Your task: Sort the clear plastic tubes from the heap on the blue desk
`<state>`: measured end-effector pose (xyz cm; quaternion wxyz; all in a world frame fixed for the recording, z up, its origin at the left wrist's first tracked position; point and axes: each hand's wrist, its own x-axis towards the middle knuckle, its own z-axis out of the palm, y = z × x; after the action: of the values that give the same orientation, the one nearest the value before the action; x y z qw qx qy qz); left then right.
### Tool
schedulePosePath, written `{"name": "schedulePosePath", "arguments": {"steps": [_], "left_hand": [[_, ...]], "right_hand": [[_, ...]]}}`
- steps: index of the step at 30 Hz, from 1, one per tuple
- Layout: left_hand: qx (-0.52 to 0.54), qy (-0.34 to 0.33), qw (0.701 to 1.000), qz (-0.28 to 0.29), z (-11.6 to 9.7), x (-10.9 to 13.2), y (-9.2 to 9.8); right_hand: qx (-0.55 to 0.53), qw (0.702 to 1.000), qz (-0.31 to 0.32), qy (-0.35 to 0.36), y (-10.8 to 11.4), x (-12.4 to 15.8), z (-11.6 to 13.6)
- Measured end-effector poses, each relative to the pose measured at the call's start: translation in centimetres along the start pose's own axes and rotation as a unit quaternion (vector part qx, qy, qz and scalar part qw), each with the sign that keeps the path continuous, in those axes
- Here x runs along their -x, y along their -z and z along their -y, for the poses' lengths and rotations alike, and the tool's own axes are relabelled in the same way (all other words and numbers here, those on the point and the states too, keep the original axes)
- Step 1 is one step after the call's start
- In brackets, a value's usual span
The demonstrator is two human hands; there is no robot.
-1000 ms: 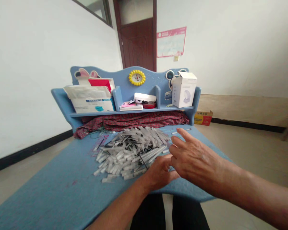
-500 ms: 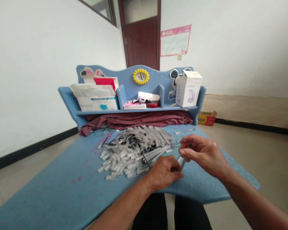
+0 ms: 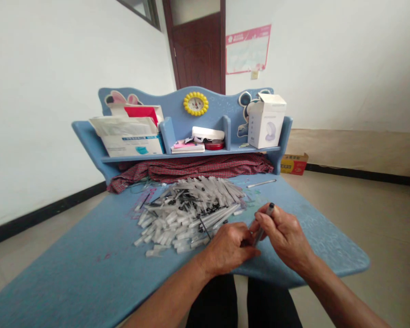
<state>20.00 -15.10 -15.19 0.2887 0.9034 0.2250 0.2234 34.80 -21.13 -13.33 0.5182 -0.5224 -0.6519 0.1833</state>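
Observation:
A clear pen with a black end (image 3: 270,207) slants between my two hands near the table's front edge. My right hand (image 3: 280,228) is closed around its upper part, the black end sticking up above the thumb. At the pen's lower end, my left hand (image 3: 233,242) has its fingers pinched on it; the tip is hidden by the fingers. Left of my hands lies a heap of translucent pen parts (image 3: 177,223), with black pieces among them. One thin dark rod (image 3: 205,227) leans on the heap. Behind my right hand, a single pen (image 3: 261,183) lies apart on the table.
The blue table (image 3: 75,269) carries a raised shelf (image 3: 136,159) at its back. On it stand a mask box (image 3: 133,145), a white box (image 3: 267,123), and a red tin (image 3: 214,145). Red checked cloth (image 3: 191,167) lies beneath the shelf.
My right hand has closed further around the pen, and the black end now shows clearly above the fingers. The head view has shifted slightly. My left hand keeps its pinch.

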Motion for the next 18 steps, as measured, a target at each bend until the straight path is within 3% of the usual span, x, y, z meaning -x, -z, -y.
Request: {"name": "schedulePosePath", "arguments": {"steps": [10, 18], "left_hand": [[-0.057, -0.04, 0.998, -0.002, 0.5, 0.06, -0.32], [-0.078, -0.026, 0.997, -0.015, 0.03, 0.03, -0.12]], "right_hand": [[0.026, 1.0, 0.006, 0.015, -0.18, 0.33, 0.06], [-0.067, 0.997, -0.016, -0.038, 0.18, 0.17, -0.43]]}}
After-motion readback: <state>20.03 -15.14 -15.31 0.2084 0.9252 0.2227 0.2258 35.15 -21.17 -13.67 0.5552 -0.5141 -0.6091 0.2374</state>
